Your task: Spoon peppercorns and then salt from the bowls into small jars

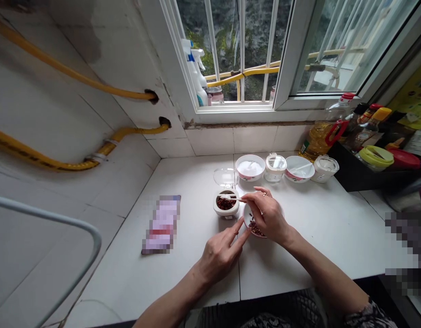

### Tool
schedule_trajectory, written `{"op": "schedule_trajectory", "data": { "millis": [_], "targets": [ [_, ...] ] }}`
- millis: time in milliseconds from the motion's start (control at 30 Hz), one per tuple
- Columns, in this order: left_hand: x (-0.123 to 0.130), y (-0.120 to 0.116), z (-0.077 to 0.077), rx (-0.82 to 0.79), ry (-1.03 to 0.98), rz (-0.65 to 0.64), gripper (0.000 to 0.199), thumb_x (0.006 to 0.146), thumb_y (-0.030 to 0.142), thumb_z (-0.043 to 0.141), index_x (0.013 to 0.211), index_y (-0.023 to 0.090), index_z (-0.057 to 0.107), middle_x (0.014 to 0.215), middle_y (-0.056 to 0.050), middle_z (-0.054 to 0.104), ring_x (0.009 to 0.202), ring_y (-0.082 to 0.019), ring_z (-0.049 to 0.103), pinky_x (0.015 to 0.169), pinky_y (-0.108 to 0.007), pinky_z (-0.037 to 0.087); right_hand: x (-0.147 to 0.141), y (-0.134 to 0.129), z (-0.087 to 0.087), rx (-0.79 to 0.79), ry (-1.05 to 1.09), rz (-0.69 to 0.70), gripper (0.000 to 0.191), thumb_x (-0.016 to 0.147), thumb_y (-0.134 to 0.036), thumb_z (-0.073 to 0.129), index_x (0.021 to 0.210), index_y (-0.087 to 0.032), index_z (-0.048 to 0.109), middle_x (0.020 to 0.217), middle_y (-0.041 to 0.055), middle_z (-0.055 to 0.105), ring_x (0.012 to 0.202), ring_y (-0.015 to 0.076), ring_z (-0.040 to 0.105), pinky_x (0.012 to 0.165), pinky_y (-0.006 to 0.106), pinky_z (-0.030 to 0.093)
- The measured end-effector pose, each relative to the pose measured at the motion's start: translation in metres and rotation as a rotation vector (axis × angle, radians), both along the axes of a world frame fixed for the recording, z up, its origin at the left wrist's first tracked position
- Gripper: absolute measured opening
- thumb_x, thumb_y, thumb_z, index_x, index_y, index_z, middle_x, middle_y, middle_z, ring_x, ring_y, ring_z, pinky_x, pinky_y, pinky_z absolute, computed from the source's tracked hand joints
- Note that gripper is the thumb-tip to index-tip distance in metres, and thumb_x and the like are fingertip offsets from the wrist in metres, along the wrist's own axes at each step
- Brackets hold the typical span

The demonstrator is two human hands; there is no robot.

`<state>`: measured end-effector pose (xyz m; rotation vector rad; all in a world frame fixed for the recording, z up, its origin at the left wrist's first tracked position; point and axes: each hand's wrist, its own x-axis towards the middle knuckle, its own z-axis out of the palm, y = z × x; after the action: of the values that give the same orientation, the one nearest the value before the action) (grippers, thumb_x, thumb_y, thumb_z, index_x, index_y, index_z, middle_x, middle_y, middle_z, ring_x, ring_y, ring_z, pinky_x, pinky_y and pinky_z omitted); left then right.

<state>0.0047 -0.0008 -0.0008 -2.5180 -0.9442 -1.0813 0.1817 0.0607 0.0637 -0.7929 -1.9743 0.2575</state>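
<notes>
Right now the open jar (226,210), a pale square-shouldered pot with dark reddish-brown bits inside, is the landmark on the white counter (203,182). Its clear lid (226,177) is tipped back at the jar's far side. Over the jar's mouth lies the head of a small white spoon (235,198), its handle pinched between the thumb and fingers of the right hand (268,217). What the spoon's head carries is too small to tell.

Just to the right of the jar is the working bowl (247,214), holding similar dark bits and partly covered by the right hand. The left hand (218,256), nearer the person than the jar, is unclenched, with fingertips reaching to the bowl's near left rim; whether they press on it, I cannot tell.

Beyond the jar and to its right runs a row: a bowl of white grains (250,167), a small closed jar (275,167), a flowered bowl with a white spoon in it (297,172), and another lidded jar (326,168). Farther right of the jar, past that row, are an oil bottle (318,139) with a red handle and a black rack (349,175) of bottles and tubs. Well to the left of the jar, a purple packet (161,224) lies flat, its print blurred
</notes>
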Motion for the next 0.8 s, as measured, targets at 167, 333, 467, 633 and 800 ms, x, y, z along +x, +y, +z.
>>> {"op": "schedule_trajectory", "data": {
  "millis": [167,333,467,633,800],
  "targets": [
    [0.000,0.000,0.003,-0.007,0.009,-0.006,0.040,0.092,0.005,0.044,0.128,0.011,0.059,0.126,-0.023,0.064,0.083,-0.018,0.068,0.067,-0.028,0.056,0.015,-0.001,0.005,-0.049,0.110,-0.092,0.017,0.095,-0.013,0.050,0.101,-0.022,0.063,0.085,0.0030,0.078,0.083,0.0191,0.073,0.099,0.043,0.049],
    [0.000,0.000,0.004,-0.015,0.015,-0.008,0.039,0.094,0.006,0.043,0.129,0.012,0.059,0.127,-0.023,0.064,0.084,-0.018,0.068,0.068,-0.028,0.057,0.043,0.001,0.003,-0.259,0.151,-0.207,0.014,0.089,-0.018,0.052,0.089,-0.022,0.066,0.072,0.0035,0.074,0.086,0.0233,0.071,0.081,0.038,0.055],
    [-0.001,-0.001,0.004,-0.022,0.018,-0.004,0.040,0.093,0.006,0.043,0.130,0.012,0.058,0.126,-0.022,0.064,0.084,-0.018,0.068,0.068,-0.028,0.057,0.055,0.008,-0.004,-0.290,-0.068,-0.273,0.016,0.081,-0.016,0.052,0.074,-0.024,0.064,0.061,0.0016,0.070,0.079,0.0244,0.066,0.088,0.042,0.050],
    [-0.001,0.000,0.005,-0.025,0.009,-0.024,0.038,0.093,0.003,0.043,0.126,0.010,0.060,0.126,-0.024,0.064,0.082,-0.018,0.068,0.065,-0.028,0.056,0.047,0.008,-0.009,-0.374,-0.160,-0.175,0.018,0.077,-0.012,0.050,0.071,-0.024,0.062,0.059,-0.0026,0.069,0.057,0.0169,0.058,0.101,0.044,0.042],
    [-0.001,-0.001,0.006,-0.032,0.010,-0.027,0.039,0.092,0.002,0.042,0.126,0.010,0.060,0.126,-0.024,0.064,0.083,-0.018,0.067,0.066,-0.028,0.056,0.039,0.003,-0.005,-0.583,-0.018,-0.117,0.016,0.076,-0.016,0.049,0.070,-0.024,0.061,0.055,-0.0016,0.069,0.069,0.0203,0.066,0.092,0.041,0.047]
  ]
}}
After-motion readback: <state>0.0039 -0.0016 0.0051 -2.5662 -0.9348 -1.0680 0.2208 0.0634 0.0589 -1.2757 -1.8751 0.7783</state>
